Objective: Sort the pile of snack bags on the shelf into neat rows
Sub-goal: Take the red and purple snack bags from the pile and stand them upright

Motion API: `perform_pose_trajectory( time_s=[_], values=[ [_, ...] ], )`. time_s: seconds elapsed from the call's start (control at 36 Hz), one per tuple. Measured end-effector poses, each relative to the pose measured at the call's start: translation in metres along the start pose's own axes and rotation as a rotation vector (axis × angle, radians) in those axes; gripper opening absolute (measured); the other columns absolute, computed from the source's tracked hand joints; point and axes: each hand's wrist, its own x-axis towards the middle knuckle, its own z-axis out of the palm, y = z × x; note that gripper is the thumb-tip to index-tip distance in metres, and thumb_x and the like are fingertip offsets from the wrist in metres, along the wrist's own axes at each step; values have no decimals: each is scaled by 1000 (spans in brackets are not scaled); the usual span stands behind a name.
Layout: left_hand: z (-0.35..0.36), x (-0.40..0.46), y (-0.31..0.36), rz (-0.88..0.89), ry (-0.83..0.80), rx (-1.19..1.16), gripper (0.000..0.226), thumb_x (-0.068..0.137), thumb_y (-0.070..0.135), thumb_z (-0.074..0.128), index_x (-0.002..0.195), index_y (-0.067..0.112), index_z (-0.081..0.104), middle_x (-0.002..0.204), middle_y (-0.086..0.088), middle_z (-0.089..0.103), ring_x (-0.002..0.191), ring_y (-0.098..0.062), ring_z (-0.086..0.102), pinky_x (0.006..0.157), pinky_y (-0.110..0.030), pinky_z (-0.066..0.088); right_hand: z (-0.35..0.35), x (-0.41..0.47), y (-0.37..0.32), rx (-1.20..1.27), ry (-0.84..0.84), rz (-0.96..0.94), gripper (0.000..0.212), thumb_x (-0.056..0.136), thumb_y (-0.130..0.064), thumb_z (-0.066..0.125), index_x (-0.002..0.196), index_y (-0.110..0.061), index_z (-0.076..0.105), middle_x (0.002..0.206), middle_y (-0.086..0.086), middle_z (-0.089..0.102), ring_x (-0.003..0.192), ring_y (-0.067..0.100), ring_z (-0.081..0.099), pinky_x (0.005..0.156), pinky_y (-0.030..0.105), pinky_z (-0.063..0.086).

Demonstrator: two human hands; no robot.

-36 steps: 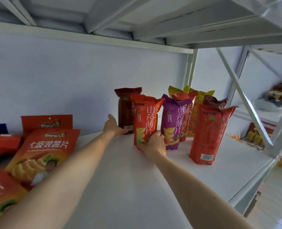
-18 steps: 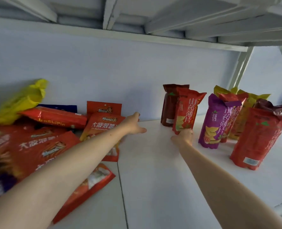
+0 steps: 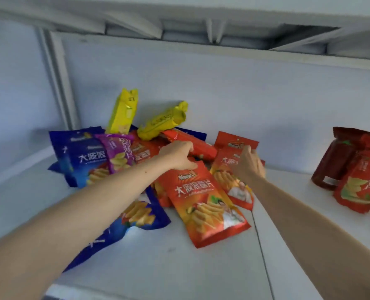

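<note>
Both hands reach into the pile of snack bags [image 3: 136,161] heaped at the far left of the white shelf [image 3: 179,267]. The left hand [image 3: 177,156] pinches the top edge of a near orange bag [image 3: 203,204] lying flat. The right hand [image 3: 250,163] grips an orange bag [image 3: 229,180] just to its right. Two red bags [image 3: 357,172] stand upright, well apart at far right.
</note>
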Motion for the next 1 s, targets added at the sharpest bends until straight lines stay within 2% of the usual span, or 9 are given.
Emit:
perform_pose_trajectory(
  time_s=[0.14, 0.25, 0.33, 0.42, 0.53, 0.64, 0.78, 0.92, 1.0],
  values=[
    [-38, -35, -66, -247, 141, 160, 56, 80, 49, 71, 124, 17, 55, 124, -4, 58, 113, -25, 56, 87, -42, 52, 24, 21, -55, -91, -65, -219, 67, 83, -32, 72, 136, -10, 38, 135, 11, 47, 124, 33, 46, 87, 43, 48],
    [-50, -57, -101, -516, 219, 225, 85, 74, 56, 74, 138, 14, 38, 140, -17, 39, 132, -37, 36, 102, -50, 41, 42, 40, -79, -195, -137, -314, 77, 82, -40, 73, 141, -9, 34, 140, 13, 44, 129, 34, 43, 98, 48, 44],
    [-52, -66, -115, -707, 137, 63, 119, 68, 61, 77, 153, 13, 9, 158, -22, 10, 145, -43, 13, 112, -53, 28, 55, 50, -88, -250, -175, -332, 88, 81, -47, 72, 147, -11, 26, 144, 13, 41, 134, 36, 37, 103, 50, 38],
    [-42, -65, -131, -787, 71, -171, 131, 65, 66, 76, 154, 11, -3, 160, -20, 10, 144, -40, 23, 113, -51, 32, 66, 58, -92, -275, -223, -318, 91, 82, -49, 71, 149, -12, 21, 146, 14, 39, 135, 38, 36, 106, 50, 35],
    [-28, -64, -135, -793, 77, -383, 130, 62, 67, 77, 153, 7, 6, 150, -13, 39, 133, -33, 45, 106, -43, 42, 77, 68, -93, -300, -238, -313, 89, 82, -48, 72, 146, -14, 22, 142, 16, 44, 133, 38, 37, 103, 49, 36],
    [-21, -57, -137, -717, 155, -501, 133, 34, 75, 80, 144, 16, 32, 129, -3, 58, 110, -22, 60, 92, -39, 52, 79, 75, -89, -341, -163, -357, 77, 82, -45, 72, 139, -12, 33, 136, 15, 49, 130, 36, 38, 102, 45, 37],
    [-27, -56, -119, -641, 222, -608, 85, 74, 34, 82, 138, 12, 30, 114, 0, 49, 94, -15, 53, 75, -30, 45, 71, 80, -82, -276, -177, -393, 68, 84, -46, 70, 135, -14, 40, 134, 12, 51, 129, 36, 39, 101, 48, 36],
    [-37, -47, -100, -554, 251, -608, 71, 64, 33, 88, 120, 20, 45, 104, 3, 59, 91, -12, 60, 74, -29, 51, 50, 83, -70, -163, -213, -432, 62, 85, -44, 67, 136, -18, 41, 130, 10, 53, 125, 33, 39, 95, 46, 40],
    [-40, -40, -88, -486, 262, -600, 79, 47, 46, 91, 114, 24, 54, 104, 5, 64, 93, -14, 64, 75, -30, 55, 34, 82, -60, -47, -197, -387, 62, 84, -43, 68, 135, -19, 43, 126, 11, 55, 124, 33, 40, 94, 46, 44]
  ],
)
